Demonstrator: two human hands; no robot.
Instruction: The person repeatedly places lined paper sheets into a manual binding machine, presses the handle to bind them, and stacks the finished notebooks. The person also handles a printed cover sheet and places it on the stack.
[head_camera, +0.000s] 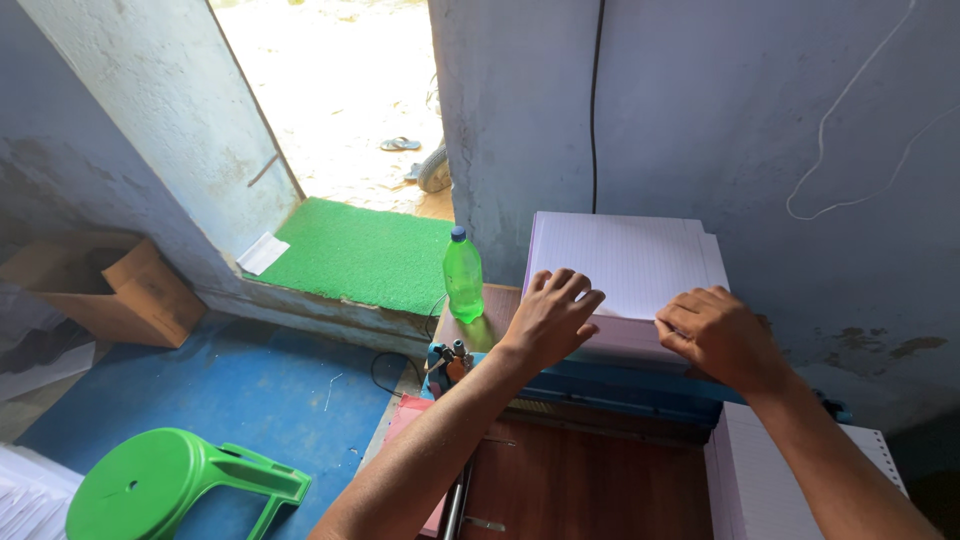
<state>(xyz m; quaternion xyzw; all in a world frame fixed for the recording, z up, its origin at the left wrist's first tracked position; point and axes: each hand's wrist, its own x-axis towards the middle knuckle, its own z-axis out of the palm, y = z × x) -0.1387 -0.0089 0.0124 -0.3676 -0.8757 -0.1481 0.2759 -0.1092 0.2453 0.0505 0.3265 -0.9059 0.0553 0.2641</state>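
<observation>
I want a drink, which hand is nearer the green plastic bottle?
Left. The left hand rests on the ruled paper stack just beside the green plastic bottle; the right hand lies farther along it.

Just one head cam, looking steeply down and forward, close over both hands at the desk, doorway off beyond the left hand.

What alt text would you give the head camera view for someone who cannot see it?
A person's left hand and right hand press on a stack of lined paper set in a blue machine. A green bottle stands beside it, and a green stool lies tipped on the blue floor.
</observation>
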